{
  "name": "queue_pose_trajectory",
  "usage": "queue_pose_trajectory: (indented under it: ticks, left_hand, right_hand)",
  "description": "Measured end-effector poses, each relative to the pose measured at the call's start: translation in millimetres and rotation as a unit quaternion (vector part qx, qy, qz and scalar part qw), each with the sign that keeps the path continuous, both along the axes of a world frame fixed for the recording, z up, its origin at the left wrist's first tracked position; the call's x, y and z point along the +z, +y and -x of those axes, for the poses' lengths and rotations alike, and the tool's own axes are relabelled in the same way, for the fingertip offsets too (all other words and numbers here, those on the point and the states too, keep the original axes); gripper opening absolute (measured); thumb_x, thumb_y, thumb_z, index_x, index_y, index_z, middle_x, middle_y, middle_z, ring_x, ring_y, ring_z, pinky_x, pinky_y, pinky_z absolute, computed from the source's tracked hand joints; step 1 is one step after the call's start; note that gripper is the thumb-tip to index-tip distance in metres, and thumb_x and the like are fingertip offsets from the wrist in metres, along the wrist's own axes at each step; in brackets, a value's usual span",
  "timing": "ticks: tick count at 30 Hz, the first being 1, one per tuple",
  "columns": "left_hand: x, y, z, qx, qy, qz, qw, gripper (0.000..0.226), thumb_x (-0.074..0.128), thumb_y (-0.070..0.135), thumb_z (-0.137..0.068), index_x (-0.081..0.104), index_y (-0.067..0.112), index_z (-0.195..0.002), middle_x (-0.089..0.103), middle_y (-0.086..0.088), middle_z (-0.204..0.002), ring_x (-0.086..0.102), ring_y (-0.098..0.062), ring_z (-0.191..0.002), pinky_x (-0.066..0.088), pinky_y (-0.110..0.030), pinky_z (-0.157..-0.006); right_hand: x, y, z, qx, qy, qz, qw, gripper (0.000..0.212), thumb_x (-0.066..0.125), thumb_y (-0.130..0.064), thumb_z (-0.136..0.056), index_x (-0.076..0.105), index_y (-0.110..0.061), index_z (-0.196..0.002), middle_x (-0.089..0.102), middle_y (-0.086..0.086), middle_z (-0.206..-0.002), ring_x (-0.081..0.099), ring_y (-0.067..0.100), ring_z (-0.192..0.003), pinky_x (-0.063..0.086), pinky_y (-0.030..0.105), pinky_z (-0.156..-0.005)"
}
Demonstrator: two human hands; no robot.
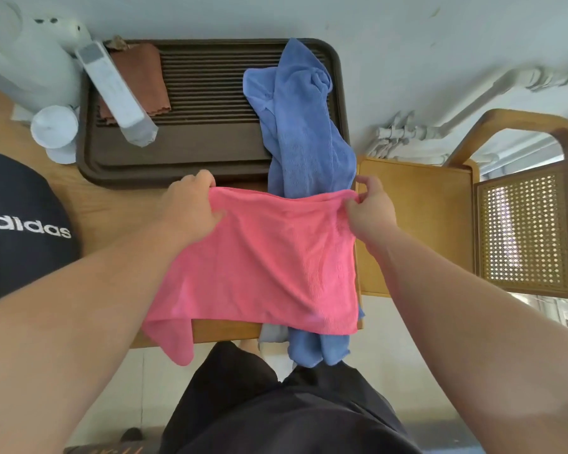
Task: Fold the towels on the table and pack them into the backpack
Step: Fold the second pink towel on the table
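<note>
Pink towel (pixel 263 257) is spread across the near right part of the wooden table (pixel 112 204), and we grasp it with 2 hands at its far edge. Our left hand (pixel 187 208) pinches the far left corner, thumb under the hem and fingers curled over it. Our right hand (pixel 371 211) pinches the far right corner in the same way, bunching the cloth a little. The near left corner of the pink towel hangs off the table's front edge.

Under it runs a blue towel (pixel 302 126), crumpled lengthwise. Its far end lies heaped on the right side of a dark brown slatted tray (pixel 194 158), its middle is hidden beneath the pink cloth, and its near end dangles over the table's front edge.

At the left edge of the view sits the dark navy backpack (pixel 17 224) with white lettering, resting on the table, well apart from both towels. We cannot tell whether it is open.

On the tray's left side lies a folded brown cloth (pixel 145 70) with a long white box (pixel 118 93) slanting across it. A white kettle (pixel 30 60) and a white cup (pixel 54 126) stand just beside the tray on the left. A wooden chair (pixel 423 224) with a cane back stands against the table's right side.
</note>
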State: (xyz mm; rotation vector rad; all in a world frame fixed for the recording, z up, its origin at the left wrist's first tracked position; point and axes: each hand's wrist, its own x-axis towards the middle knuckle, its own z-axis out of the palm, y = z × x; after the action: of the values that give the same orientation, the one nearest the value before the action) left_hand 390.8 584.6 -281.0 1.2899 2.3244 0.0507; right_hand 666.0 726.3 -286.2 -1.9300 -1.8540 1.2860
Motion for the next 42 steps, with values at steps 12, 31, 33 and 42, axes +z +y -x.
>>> queue_pose_trajectory:
  ticks: [12,31,33,42]
  left_hand:
    - [-29,-114,-111,-0.184,-0.015,-0.103,0.977,0.052,0.078,0.058,-0.067,0.051,0.017,-0.086,0.05,0.0,-0.084,0.05,-0.026,-0.077,0.046,-0.039,-0.067]
    - [-17,-138,-161,-0.129,-0.002,0.017,0.992,0.018,0.051,0.027,-0.085,0.039,0.018,-0.073,0.048,-0.001,-0.08,0.048,-0.027,-0.078,0.033,-0.035,-0.068]
    - [-11,-142,-169,-0.129,-0.032,0.051,0.99,0.021,0.051,0.026,-0.089,0.039,0.019,-0.075,0.046,0.001,-0.083,0.044,-0.024,-0.08,0.028,-0.034,-0.068]
    - [-7,-149,-166,-0.056,0.001,0.065,0.996,0.017,0.052,0.033,-0.091,0.058,0.022,-0.103,0.055,0.001,-0.103,0.054,-0.027,-0.101,0.046,-0.039,-0.081]
  right_hand:
    - [-8,-81,-75,0.177,-0.067,-0.02,0.982,0.028,0.074,-0.043,-0.084,0.059,-0.02,-0.089,0.059,-0.004,-0.082,0.057,0.02,-0.075,0.044,0.032,-0.063]
    - [3,-114,-117,0.528,-0.121,-0.196,0.818,0.012,0.064,-0.016,-0.07,0.052,-0.016,-0.073,0.044,-0.002,-0.074,0.051,0.029,-0.074,0.033,0.031,-0.058]
    - [11,-112,-119,0.539,-0.181,-0.116,0.814,0.008,0.057,-0.02,-0.08,0.049,-0.021,-0.079,0.045,-0.003,-0.08,0.048,0.027,-0.079,0.035,0.032,-0.063]
    - [27,-116,-97,0.561,-0.212,-0.06,0.798,0.054,0.059,-0.061,-0.082,0.058,-0.027,-0.124,0.056,0.0,-0.11,0.054,0.024,-0.106,0.049,0.038,-0.085]
